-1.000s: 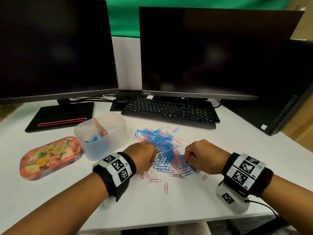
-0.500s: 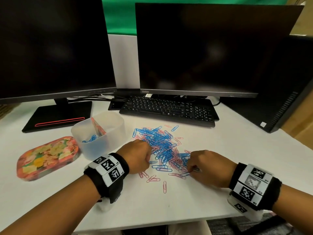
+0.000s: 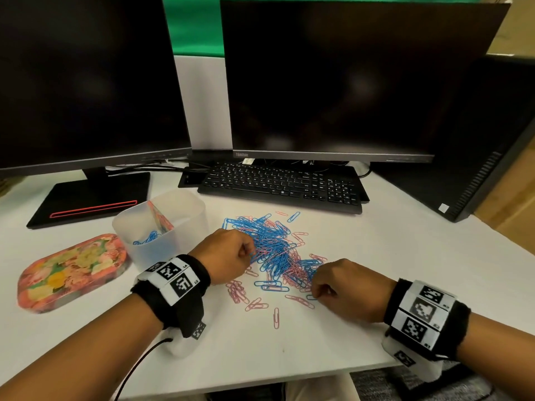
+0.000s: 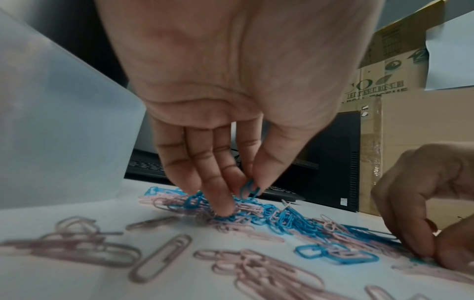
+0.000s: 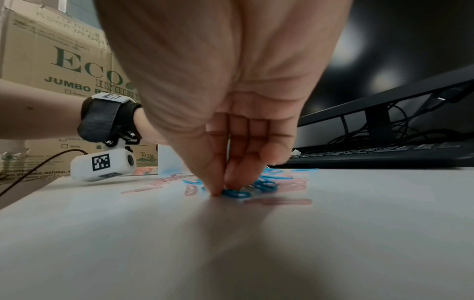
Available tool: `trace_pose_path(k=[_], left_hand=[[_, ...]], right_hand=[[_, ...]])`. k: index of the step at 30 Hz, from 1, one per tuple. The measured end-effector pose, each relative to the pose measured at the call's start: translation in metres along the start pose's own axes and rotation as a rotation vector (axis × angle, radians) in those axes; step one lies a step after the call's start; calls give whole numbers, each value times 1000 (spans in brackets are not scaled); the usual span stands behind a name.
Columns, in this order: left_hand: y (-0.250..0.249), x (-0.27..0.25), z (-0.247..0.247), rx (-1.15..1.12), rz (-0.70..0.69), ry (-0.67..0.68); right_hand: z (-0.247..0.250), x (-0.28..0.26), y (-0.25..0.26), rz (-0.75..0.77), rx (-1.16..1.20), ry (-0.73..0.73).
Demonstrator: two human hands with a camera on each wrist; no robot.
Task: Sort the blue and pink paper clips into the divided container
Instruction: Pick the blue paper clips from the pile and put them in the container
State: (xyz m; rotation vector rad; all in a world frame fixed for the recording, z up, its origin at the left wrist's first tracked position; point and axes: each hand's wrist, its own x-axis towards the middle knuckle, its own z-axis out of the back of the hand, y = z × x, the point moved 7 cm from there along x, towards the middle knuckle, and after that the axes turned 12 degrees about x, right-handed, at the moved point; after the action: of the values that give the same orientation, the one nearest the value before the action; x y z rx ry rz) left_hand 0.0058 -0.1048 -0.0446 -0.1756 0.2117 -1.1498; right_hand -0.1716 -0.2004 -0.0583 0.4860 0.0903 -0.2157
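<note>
Our left hand (image 4: 231, 113) pinches a blue clip (image 4: 248, 188) between thumb and forefinger, lifted just clear of the heap (image 3: 275, 250), while its other fingertips (image 4: 223, 205) press down into the tangle. Our right hand (image 3: 344, 287) has its thumb and fingers closed on another blue clip (image 5: 234, 193) that lies flat on the desk (image 3: 289, 351) at the near edge of the heap. A second ago this hand was higher, against the middle of the heap; it has since dropped toward us to that near fringe, and the left has barely moved, so we judge both hands are now mid-pick, with nothing yet carried off. Just left of our left hand stands the clear tub (image 3: 185, 206) with its slanted divider, blue clips (image 3: 147, 237) lying in the nearer half; the far half shows no clips that we can make out. Beyond it lies the flowered lid (image 3: 69, 270). Loose pink clips (image 3: 254, 303) lie between our wrists, so most of the sorting remains.
</note>
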Motion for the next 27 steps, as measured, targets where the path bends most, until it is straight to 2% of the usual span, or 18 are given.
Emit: trace_pose_path(k=[7, 12, 19, 23, 27], left_hand=[[0, 0, 1, -121, -4, -50], [-4, 0, -3, -145, -18, -6], [-9, 2, -4, -203, -3, 10], [-11, 5, -11, -209, 4, 67], [-18, 3, -21, -42, -42, 130]], right_hand=[[-1, 8, -3, -104, 68, 56], [-5, 6, -5, -146, 109, 78], [1, 4, -2, -88, 30, 11], [2, 4, 1, -35, -28, 11], [2, 4, 6, -13, -111, 67]])
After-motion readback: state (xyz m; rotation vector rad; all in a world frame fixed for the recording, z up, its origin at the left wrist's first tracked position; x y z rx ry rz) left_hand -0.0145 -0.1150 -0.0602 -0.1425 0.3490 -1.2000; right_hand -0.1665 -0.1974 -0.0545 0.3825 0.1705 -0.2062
